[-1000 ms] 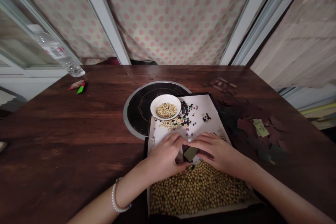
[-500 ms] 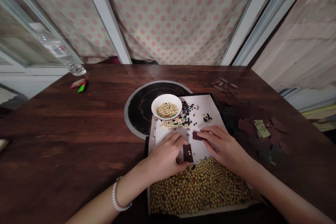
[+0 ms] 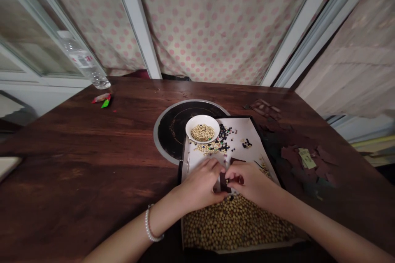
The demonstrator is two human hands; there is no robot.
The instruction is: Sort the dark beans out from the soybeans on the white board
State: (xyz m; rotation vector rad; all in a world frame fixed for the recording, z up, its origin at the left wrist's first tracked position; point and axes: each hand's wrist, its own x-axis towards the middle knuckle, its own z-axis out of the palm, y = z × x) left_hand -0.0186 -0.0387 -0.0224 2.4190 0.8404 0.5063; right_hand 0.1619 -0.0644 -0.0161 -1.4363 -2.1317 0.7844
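Note:
A black tray lined in white (image 3: 247, 131) lies on the dark wooden table (image 3: 77, 164). Its near end holds a heap of tan beans (image 3: 234, 222). My left hand (image 3: 199, 185), with a pearl bracelet (image 3: 151, 230) on the wrist, pinches a small dark card piece (image 3: 222, 181) upright at the heap's far edge. My right hand (image 3: 248, 181) is curled right beside it, fingers closed, with a second dark piece (image 3: 237, 160) showing past the knuckles. Beyond the hands are scattered dark and pale beans (image 3: 217, 146) and a white bowl (image 3: 202, 122) of pale beans.
A round black hob with a silver ring (image 3: 171, 131) is set into the table under the bowl. Torn brown paper scraps (image 3: 321, 164) and a yellowish slip (image 3: 306, 158) lie at the right. A plastic bottle (image 3: 83, 63) and red and green wrappers (image 3: 103, 99) sit far left.
My right hand reached out with a dark piece towards the scattered beans, then drew back beside my left hand. The left hand stayed on its card piece. The camera shifted slightly.

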